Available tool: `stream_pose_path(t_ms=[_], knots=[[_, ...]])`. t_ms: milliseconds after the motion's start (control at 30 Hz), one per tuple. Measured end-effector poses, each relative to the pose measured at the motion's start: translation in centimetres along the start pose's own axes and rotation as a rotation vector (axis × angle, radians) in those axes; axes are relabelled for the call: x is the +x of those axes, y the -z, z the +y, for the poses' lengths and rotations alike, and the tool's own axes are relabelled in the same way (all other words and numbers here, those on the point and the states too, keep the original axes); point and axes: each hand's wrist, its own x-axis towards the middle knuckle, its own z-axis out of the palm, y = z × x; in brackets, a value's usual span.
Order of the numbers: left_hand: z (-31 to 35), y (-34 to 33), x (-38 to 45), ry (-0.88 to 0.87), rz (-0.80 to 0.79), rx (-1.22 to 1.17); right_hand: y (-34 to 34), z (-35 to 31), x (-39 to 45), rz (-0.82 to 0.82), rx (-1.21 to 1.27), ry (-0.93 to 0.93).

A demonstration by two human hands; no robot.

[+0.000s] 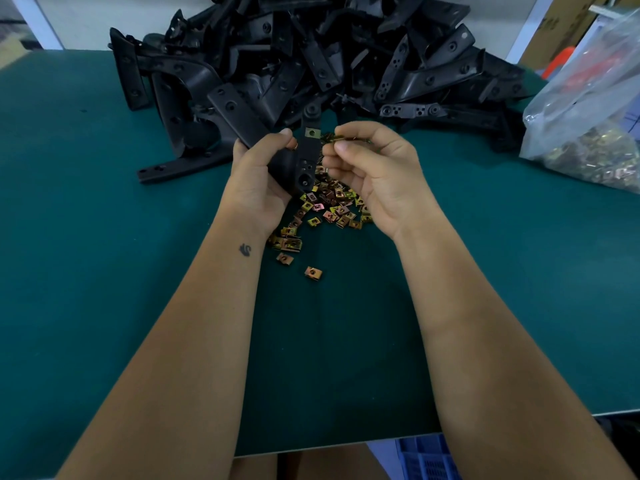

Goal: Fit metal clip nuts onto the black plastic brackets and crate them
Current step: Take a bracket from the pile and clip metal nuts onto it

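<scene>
Your left hand (258,174) grips the bracket (300,164) above the loose clip nuts (329,206); one nut (311,133) already sits on its top tab. Right hand (367,168) pinches another nut (334,137), fingers curled. Risk: goes on skewed or drops into the pile. Blue crate (426,459) is under the table edge.

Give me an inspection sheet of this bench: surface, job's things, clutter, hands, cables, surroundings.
Surface: green mat, covering the bench.
Job's things: bracket pile at the far side; loose clip nuts scattered under the hands; one held bracket with a clip nut already on its upper end.
Clutter: clear bag of more clip nuts at the right edge.
Hands: left hand grips the held bracket; right hand pinches clip nuts beside it.
Cables: nothing seen.
Surroundings: blue crate below the near edge; cardboard boxes behind, right.
</scene>
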Motion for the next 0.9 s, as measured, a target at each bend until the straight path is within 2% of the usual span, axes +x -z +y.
stream_pose_path(t_ms=[433, 900], knots=[[-0.03, -0.09, 0.0, -0.002, 0.025, 0.014, -0.17, 0.08, 0.09, 0.023, -0.013, 0.061], [0.12, -0.1, -0.08, 0.002, 0.013, -0.006, -0.56, 0.38, 0.05, 0.005, -0.182, 0.091]])
